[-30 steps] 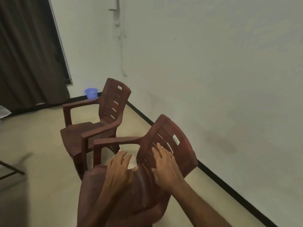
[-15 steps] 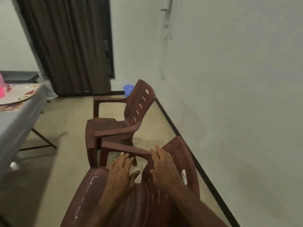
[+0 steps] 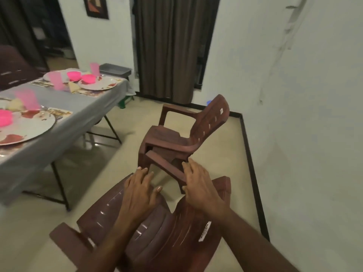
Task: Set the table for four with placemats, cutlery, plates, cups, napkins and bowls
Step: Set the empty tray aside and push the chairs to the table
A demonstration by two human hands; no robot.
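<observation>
**Two hands on a brown chair**

Both hands lie on a brown chair close to the camera. The left hand rests on the chair's seat edge. Its fingers are spread out and nearly straight, so it grasps nothing. The right hand is on the chair's armrest. Its fingers bend over the top of the armrest and its thumb sits on the near side, so it holds the armrest.

A second chair of the same brown stands just past the first one, near the white wall. The two chairs look very close, but I cannot tell if they touch.

The table is on the left, well apart from the hands. It has a grey cloth. A big plate lies on a placemat at the near end, with a pink bowl on it and a pink cup just behind. At the far end a plate carries a pink bowl. Another pink bowl and two more pink cups stand near it. All of this looks blurry.

A dark curtain hangs at the back.
</observation>
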